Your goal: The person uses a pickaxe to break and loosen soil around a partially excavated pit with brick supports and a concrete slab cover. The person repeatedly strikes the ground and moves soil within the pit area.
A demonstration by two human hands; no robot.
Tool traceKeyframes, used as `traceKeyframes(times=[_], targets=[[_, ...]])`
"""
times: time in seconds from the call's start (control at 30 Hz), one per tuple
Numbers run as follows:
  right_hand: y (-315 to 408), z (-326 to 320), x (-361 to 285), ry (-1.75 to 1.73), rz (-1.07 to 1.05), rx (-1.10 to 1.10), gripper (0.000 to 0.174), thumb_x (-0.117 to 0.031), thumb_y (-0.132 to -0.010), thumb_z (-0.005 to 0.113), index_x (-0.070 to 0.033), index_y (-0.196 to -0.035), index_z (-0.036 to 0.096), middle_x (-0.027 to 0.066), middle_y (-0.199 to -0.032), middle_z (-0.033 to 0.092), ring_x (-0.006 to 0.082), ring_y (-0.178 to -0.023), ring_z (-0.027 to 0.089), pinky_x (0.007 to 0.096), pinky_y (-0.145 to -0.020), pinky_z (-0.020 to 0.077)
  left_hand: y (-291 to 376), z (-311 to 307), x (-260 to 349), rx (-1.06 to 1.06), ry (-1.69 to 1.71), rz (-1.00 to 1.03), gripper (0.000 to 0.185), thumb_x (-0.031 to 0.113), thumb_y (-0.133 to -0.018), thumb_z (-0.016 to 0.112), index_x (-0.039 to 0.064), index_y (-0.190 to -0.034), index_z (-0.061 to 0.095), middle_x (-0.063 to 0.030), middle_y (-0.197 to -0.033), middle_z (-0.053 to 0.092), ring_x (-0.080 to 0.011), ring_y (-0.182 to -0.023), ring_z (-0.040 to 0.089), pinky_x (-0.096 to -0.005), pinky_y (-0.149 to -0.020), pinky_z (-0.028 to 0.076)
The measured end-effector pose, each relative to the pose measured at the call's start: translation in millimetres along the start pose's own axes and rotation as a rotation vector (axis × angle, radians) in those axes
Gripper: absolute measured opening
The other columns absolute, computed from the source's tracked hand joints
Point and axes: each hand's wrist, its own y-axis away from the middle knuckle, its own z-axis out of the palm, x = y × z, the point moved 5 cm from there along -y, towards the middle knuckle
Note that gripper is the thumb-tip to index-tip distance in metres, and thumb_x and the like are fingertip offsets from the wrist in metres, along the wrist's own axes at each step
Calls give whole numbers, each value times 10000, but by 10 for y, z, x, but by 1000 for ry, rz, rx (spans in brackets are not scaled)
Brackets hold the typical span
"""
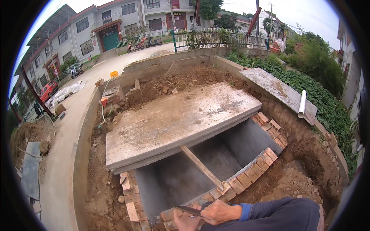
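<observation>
My right hand (218, 212), with a bright blue cuff at the wrist, grips the near end of a thin dark flat object (185, 209). Below and around that object, my left hand (187, 221) holds it too, fingers showing on both sides; its exact kind cannot be told. A small shiny piece shows by the left fingers. Just beyond my hands is a brick-rimmed pit (170, 176) with smooth grey walls. A wooden batten (202, 167) spans it, from the near brick rim (250, 174) to the slabs.
Stacked concrete slabs (179, 115) cover the pit's far part. A concrete curb (83, 156) bounds the dug earth on the left. At right, a white pipe (302, 104) lies on another slab (280, 89). Loose bricks (133, 212) sit on the left rim. An orange bucket (114, 74) stands farther back.
</observation>
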Motion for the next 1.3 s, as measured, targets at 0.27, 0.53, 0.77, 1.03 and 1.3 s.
traceKeyframes(times=[0.27, 0.53, 0.77, 1.03, 1.3], targets=[[24, 274, -268, -50, -149, -97, 249, -266, -729, 603, -61, -628, 502, 152, -568, 531, 301, -525, 556, 408, -438, 413, 127, -422, 40, 247, 258, -82, 233, 293, -895, 523, 61, -917, 513, -64, -799, 557, -195, -780, 562, -364, -744, 492], [236, 1236, 119, -713, 486, -722, 660, -503, -827, 579, 70, -1151, 533, 196, -1082, 615, 296, -1020, 574, 339, -878, 426, 312, -535, 57, 347, 72, 51, 236, 267, -917, 462, 49, -862, 533, -63, -758, 568, -184, -703, 568, -340, -669, 500], [173, 1214, 193, -692, 562, -601, 698, -506, -709, 702, 41, -1107, 531, 178, -1015, 624, 247, -959, 595, 322, -818, 456, 341, -278, 154, 416, 185, 62, 250, 310, -928, 453, 104, -805, 525, -44, -744, 547, -191, -704, 540, -340, -661, 480], [75, 1147, 253, -732, 537, -480, 718, -430, -651, 765, 42, -1124, 501, 166, -1042, 607, 241, -962, 588, 322, -837, 458, 225, -197, 169, 234, 220, -29, 293, 309, -907, 494, 27, -959, 557, -98, -939, 599, -234, -886, 589, -372, -782, 486], [-125, 1229, 232, -503, 440, -459, 779, -436, -630, 762, 27, -1183, 467, 224, -1117, 576, 332, -1021, 581, 379, -852, 459, 157, -432, 385, 401, -34, 274, 579, 505, -916, 383, 28, -1236, 461, -123, -949, 573, -336, -905, 576, -465, -831, 472]])
